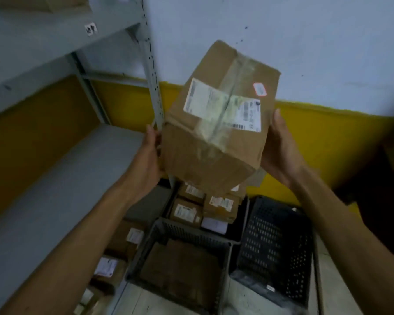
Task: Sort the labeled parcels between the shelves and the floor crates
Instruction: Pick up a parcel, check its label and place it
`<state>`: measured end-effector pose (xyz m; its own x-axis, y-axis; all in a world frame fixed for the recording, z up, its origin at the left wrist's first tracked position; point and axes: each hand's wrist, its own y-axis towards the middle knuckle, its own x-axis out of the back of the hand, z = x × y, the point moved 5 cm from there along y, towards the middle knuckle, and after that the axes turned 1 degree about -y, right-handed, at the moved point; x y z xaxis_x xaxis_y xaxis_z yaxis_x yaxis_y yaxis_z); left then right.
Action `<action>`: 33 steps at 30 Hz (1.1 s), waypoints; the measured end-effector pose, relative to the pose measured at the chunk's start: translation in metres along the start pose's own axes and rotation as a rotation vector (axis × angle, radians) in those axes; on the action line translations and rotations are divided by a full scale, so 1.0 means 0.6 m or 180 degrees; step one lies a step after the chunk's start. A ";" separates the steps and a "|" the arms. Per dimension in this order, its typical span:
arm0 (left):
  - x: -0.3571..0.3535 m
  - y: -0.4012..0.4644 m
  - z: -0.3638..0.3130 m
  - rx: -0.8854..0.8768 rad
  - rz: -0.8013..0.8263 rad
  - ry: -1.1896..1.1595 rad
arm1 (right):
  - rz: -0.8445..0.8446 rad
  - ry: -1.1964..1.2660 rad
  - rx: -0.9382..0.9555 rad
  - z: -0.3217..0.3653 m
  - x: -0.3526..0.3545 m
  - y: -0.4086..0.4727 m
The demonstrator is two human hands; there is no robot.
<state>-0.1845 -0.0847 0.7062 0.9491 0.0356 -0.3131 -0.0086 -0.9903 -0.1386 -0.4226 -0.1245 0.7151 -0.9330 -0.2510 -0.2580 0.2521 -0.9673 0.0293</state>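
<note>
Parcel (218,123) clasped between your left hand (146,160) and right hand (282,153); shelf (62,189) at nine o'clock bare, crates (187,233) at six part-filled.

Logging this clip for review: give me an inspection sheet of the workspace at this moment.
Surface: grey shelf, bare where visible.
Job's things: taped cardboard parcel held up, label facing the camera; grey crate holding brown parcels; black crate beside it; labelled boxes on the floor behind.
Clutter: more boxes under the shelf.
Grippers: left hand and right hand clasp the parcel's sides.
Cables: nothing seen.
Surroundings: white-and-yellow wall.
</note>
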 end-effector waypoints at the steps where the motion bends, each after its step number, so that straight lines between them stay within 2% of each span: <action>1: 0.005 0.021 0.023 0.0127 0.0007 0.0049 | 0.0024 -0.0088 -0.0128 -0.026 -0.003 0.018; 5: 0.049 0.089 0.101 0.0703 -0.0023 -0.0024 | 0.0048 -0.0489 -0.0614 -0.155 0.008 0.098; 7: 0.095 0.144 0.165 0.0908 -0.0137 0.0164 | 0.0236 -0.0492 -0.0874 -0.255 0.027 0.157; 10: 0.165 0.233 0.290 0.1360 -0.0835 0.0830 | 0.0463 -0.0475 -0.1210 -0.413 0.051 0.220; 13: 0.246 0.326 0.446 0.1819 -0.1578 0.0545 | 0.0521 -0.0816 -0.1477 -0.598 0.091 0.292; 17: 0.308 0.416 0.610 0.1739 -0.2190 0.0337 | 0.0614 -0.1086 -0.1814 -0.774 0.134 0.353; 19: 0.323 0.453 0.684 0.1788 -0.2276 0.0288 | 0.0640 -0.1244 -0.1740 -0.854 0.152 0.355; 21: 0.325 0.483 0.742 0.1907 -0.2150 0.0442 | 0.0740 -0.1271 -0.1714 -0.911 0.156 0.351; 23: 0.332 0.506 0.794 0.1976 -0.1981 0.0752 | 0.0617 -0.1218 -0.1962 -0.953 0.165 0.331; 26: 0.342 0.526 0.837 0.1987 -0.1853 0.1172 | 0.0531 -0.1361 -0.1943 -0.955 0.181 0.300; 30: 0.351 0.539 0.850 0.1864 -0.1711 0.2401 | 0.0536 -0.1719 -0.2098 -0.936 0.191 0.286; 33: 0.299 0.510 0.768 0.1582 -0.1976 0.2740 | 0.0202 -0.1941 -0.1891 -0.889 0.180 0.300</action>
<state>-0.1624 -0.3194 0.1746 0.7320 0.2032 0.6502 0.5898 -0.6666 -0.4557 -0.3410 -0.3056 0.1775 -0.8447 -0.4453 0.2970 0.2425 -0.8131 -0.5292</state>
